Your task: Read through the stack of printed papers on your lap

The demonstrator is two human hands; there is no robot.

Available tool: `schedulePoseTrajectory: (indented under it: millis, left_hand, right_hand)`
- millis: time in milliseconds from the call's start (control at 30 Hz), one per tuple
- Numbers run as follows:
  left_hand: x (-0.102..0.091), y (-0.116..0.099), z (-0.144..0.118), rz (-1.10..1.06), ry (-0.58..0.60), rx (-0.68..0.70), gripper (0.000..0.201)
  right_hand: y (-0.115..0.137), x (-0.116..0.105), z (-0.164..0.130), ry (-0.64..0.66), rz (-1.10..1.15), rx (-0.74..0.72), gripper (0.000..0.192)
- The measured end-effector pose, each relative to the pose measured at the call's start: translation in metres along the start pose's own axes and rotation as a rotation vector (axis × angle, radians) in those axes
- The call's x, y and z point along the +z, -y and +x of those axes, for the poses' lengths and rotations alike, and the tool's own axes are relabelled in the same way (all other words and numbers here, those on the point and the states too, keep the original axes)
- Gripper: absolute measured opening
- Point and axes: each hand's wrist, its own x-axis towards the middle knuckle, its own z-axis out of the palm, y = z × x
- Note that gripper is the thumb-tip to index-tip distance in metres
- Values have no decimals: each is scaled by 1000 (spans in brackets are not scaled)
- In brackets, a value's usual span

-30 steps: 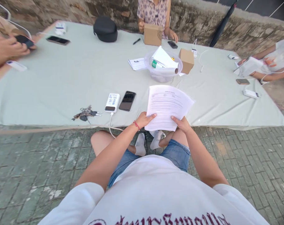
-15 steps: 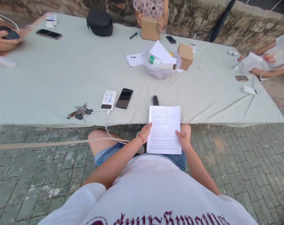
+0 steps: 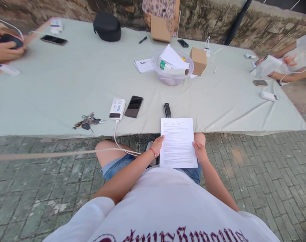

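A printed sheet of paper is held over my lap, its top end lying above the table's near edge. My left hand, with a red bracelet on the wrist, grips the left side with the thumb on top. The right side is pinched by my right hand. Whether more sheets lie underneath, I cannot tell. Just beyond the paper's top edge lies a small black device. Left of it are a dark smartphone and a white power bank with a white cable plugged in.
Keys lie near the front edge of the cloth-covered table. Farther back stand a plastic bowl with papers and a roll, cardboard boxes and a black case. Other people's hands are at the left, far and right sides.
The paper has come slightly down toward my body, showing more of the black device beyond it. Both hands keep their hold on its sides.
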Motion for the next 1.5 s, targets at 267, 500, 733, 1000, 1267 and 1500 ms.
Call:
schedulePoseTrajectory:
  millis: [267, 500, 733, 1000, 1267, 1500]
  left_hand:
    - [17, -29, 15, -175, 66, 133, 59]
    - [22, -80, 31, -227, 101, 185, 91]
    - [25, -91, 26, -234, 283, 146, 66]
    - [24, -88, 29, -241, 228, 167, 47]
    - [25, -92, 34, -213, 185, 192, 52]
    - [36, -110, 35, -220, 271, 224, 66]
  right_hand:
    - [8, -21, -4, 99, 64, -4, 52]
    - [16, -20, -17, 137, 239, 61, 56]
    - [14, -22, -23, 133, 277, 63, 52]
    - [12, -16, -21, 133, 235, 30, 52]
    - [18, -17, -22, 132, 217, 14, 51]
    - [24, -14, -23, 104, 293, 8, 55]
